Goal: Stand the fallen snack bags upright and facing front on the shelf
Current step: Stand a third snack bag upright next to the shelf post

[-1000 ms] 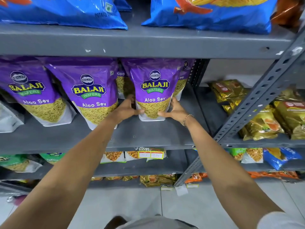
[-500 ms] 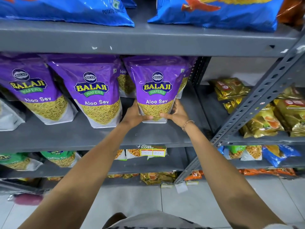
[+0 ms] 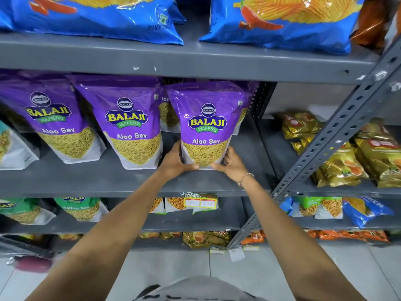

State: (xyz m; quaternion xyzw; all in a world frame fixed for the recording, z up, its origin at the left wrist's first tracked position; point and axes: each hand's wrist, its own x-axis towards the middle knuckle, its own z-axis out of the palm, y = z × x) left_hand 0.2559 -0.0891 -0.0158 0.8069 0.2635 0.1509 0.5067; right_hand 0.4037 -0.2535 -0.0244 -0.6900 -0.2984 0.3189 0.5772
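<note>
A purple Balaji Aloo Sev bag (image 3: 207, 124) stands upright and front-facing on the grey middle shelf (image 3: 108, 179). My left hand (image 3: 175, 161) grips its lower left corner and my right hand (image 3: 232, 164) grips its lower right corner. Two more purple Aloo Sev bags stand upright to its left, one in the middle (image 3: 130, 124) and one at the far left (image 3: 54, 118). Further purple bags (image 3: 168, 109) sit behind, mostly hidden.
Blue chip bags (image 3: 97, 16) lie on the shelf above. Gold snack packs (image 3: 347, 159) fill the right bay behind a slanted perforated steel post (image 3: 325, 144). Green and other snack bags (image 3: 80, 209) sit on lower shelves. A price tag (image 3: 200, 200) hangs on the shelf edge.
Both hands have drawn the right-hand purple bag a little forward toward the shelf's front edge and squared it up. My grip on its bottom corners is unchanged.
</note>
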